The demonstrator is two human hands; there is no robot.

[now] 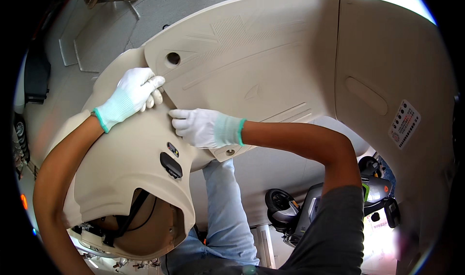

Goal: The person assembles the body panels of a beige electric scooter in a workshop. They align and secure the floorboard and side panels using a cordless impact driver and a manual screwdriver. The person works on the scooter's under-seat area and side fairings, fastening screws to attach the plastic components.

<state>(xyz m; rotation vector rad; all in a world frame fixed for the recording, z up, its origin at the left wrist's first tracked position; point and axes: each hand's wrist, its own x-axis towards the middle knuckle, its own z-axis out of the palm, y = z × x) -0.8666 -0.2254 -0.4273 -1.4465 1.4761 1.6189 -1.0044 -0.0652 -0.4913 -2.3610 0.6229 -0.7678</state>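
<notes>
A large cream plastic scooter body panel fills the upper middle of the view, with a round hole near its left end. Below it sits a second cream cowl piece with a black socket and an open underside showing black cables. My left hand, in a white glove, grips the seam where the two panels meet. My right hand, also gloved, presses flat on the lower edge of the large panel beside that seam.
A white sticker sits on the panel's right section. A grey scooter stands on the floor at lower right. My jeans-clad leg shows below the panels. Flat grey sheets lie on the floor at upper left.
</notes>
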